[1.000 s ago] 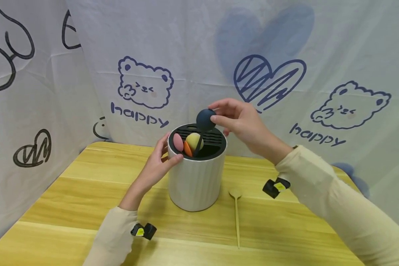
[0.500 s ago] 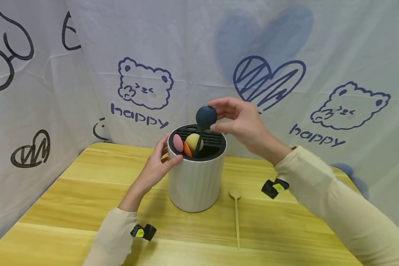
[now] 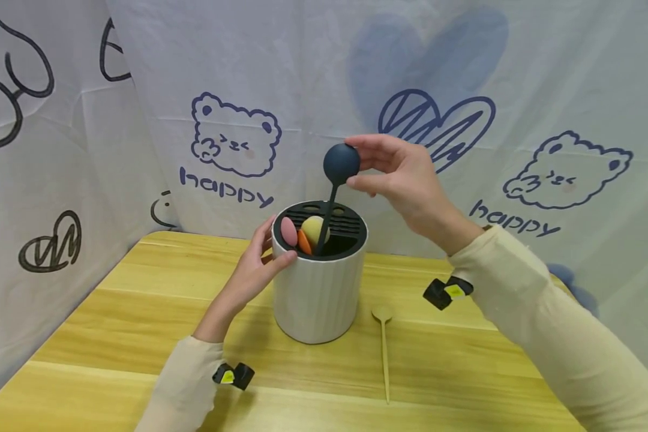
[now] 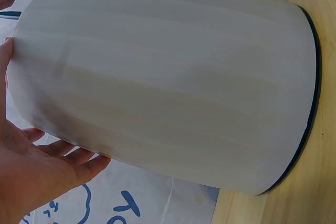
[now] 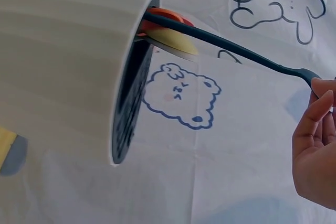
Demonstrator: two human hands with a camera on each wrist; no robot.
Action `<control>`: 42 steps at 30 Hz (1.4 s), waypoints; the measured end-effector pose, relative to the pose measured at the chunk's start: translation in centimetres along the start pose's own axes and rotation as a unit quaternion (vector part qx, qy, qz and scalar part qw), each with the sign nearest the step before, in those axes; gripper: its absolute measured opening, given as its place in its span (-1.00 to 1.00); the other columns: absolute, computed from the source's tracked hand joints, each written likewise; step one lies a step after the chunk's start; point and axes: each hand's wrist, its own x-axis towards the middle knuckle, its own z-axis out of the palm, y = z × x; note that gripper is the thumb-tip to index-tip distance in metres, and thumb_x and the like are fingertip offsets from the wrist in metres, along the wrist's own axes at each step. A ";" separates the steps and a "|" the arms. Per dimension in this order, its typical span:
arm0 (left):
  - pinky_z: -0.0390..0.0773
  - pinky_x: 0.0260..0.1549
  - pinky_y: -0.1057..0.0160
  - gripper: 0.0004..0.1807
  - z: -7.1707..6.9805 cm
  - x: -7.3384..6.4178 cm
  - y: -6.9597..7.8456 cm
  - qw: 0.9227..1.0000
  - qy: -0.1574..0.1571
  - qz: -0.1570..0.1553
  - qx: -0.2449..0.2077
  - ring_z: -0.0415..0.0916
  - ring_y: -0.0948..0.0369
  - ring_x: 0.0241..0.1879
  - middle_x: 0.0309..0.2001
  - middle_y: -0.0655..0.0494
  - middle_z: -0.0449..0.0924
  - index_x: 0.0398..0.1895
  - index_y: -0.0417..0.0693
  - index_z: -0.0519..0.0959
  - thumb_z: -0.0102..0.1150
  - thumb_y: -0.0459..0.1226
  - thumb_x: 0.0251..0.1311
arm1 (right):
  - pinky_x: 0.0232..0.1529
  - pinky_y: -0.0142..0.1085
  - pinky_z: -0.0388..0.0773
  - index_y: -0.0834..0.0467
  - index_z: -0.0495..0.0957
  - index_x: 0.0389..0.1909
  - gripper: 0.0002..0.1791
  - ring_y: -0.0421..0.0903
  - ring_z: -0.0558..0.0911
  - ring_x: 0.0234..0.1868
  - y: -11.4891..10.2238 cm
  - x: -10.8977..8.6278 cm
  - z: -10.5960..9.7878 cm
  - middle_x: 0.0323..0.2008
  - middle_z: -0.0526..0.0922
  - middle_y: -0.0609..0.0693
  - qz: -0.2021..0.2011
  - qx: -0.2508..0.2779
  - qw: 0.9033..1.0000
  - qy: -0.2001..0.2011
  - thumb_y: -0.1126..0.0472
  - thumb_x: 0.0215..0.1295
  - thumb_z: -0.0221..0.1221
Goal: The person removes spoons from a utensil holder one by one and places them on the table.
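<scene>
A dark blue spoon [image 3: 341, 163] is pinched by its round head between my right hand's [image 3: 405, 180] thumb and fingers. Its handle slants down into a white ribbed utensil holder [image 3: 317, 297] with a black slotted top; the lower end is hidden inside. My left hand [image 3: 252, 270] grips the holder's upper left side, thumb at the front rim and fingers around the side, also seen in the left wrist view. Pink [image 3: 288, 231], orange [image 3: 305, 242] and yellow [image 3: 313, 228] utensil heads stick up from the opening. The right wrist view shows the dark handle [image 5: 226, 44] stretching out of the holder.
A yellow long-handled spoon [image 3: 384, 354] lies on the wooden table [image 3: 464, 372], right of the holder. White cloth [image 3: 313, 78] printed with bears and hearts hangs behind the table and along the left.
My right hand has risen and shifted slightly right, drawing the dark blue spoon farther up so more of its handle shows. My left hand and the holder have stayed in place.
</scene>
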 end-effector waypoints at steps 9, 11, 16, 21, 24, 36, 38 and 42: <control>0.15 0.31 -0.12 -0.14 0.0 0.1 -0.1 1.000 -0.002 0.004 -0.004 0.08 -0.09 0.39 0.46 -0.09 0.04 0.54 0.08 -0.06 0.15 -0.05 0.27 | -0.47 -0.36 0.45 0.34 0.54 0.11 -0.55 -0.01 0.59 -0.27 -0.8 0.6 -0.5 -0.15 0.64 0.11 -0.007 0.055 0.998 0.008 0.56 0.15 0.22; 0.15 0.31 -0.12 -0.14 0.0 0.1 -0.1 1.000 -0.002 0.003 -0.002 0.07 -0.10 0.39 0.46 -0.10 0.03 0.54 0.07 -0.06 0.14 -0.06 0.27 | -0.45 -0.37 0.46 0.32 0.53 0.12 -0.55 -0.01 0.58 -0.26 -0.9 0.6 -0.6 -0.14 0.64 0.12 -0.003 0.059 0.998 0.007 0.54 0.16 0.22; 0.14 0.31 -0.11 -0.13 0.0 0.2 -0.2 1.000 -0.002 0.004 0.002 0.07 -0.09 0.40 0.46 -0.10 0.04 0.54 0.05 -0.07 0.15 -0.06 0.27 | -0.45 -0.37 0.47 0.27 0.54 0.13 -0.53 0.00 0.58 -0.25 -1.0 0.6 -0.9 -0.12 0.64 0.12 0.002 0.063 0.998 0.016 0.53 0.17 0.22; 0.15 0.31 -0.11 -0.13 0.0 0.2 -0.2 1.000 -0.001 0.005 -0.002 0.09 -0.09 0.39 0.46 -0.11 0.05 0.54 0.04 -0.07 0.15 -0.08 0.27 | -0.45 -0.38 0.47 0.24 0.58 0.10 -0.55 0.01 0.58 -0.22 -1.4 0.5 -1.3 -0.12 0.64 0.13 -0.001 0.093 0.995 0.022 0.52 0.15 0.24; 0.15 0.31 -0.11 -0.13 0.0 0.2 -0.2 1.000 0.000 0.005 -0.004 0.09 -0.09 0.39 0.45 -0.13 0.06 0.54 0.02 -0.07 0.16 -0.09 0.27 | -0.46 -0.38 0.47 0.25 0.60 0.08 -0.55 -0.01 0.59 -0.23 -1.6 0.5 -1.5 -0.15 0.65 0.12 -0.007 0.106 0.994 0.026 0.54 0.14 0.24; 0.15 0.31 -0.11 -0.13 0.0 0.2 -0.1 1.000 -0.002 0.007 -0.007 0.09 -0.09 0.39 0.45 -0.13 0.06 0.54 0.03 -0.08 0.15 -0.11 0.27 | -0.48 -0.40 0.42 0.30 0.54 0.14 -0.45 -0.02 0.56 -0.20 -2.0 0.2 -2.3 -0.13 0.65 0.11 0.011 0.096 0.994 0.041 0.63 0.07 0.21; 0.14 0.31 -0.12 -0.13 0.0 0.2 -0.1 1.000 -0.002 0.007 -0.007 0.08 -0.09 0.39 0.45 -0.13 0.05 0.54 0.03 -0.07 0.15 -0.10 0.27 | -0.47 -0.40 0.42 0.30 0.54 0.15 -0.44 -0.03 0.58 -0.17 -2.0 0.1 -2.5 -0.12 0.65 0.11 0.015 0.087 0.995 0.041 0.63 0.06 0.22; 0.13 0.31 -0.13 -0.13 0.0 0.2 -0.1 1.000 -0.003 0.006 -0.007 0.08 -0.10 0.39 0.45 -0.13 0.05 0.54 0.01 -0.08 0.15 -0.10 0.27 | -0.45 -0.39 0.43 0.31 0.51 0.18 -0.41 -0.03 0.59 -0.11 -1.9 -0.1 -2.7 -0.09 0.64 0.11 0.031 0.077 0.996 0.033 0.63 0.05 0.23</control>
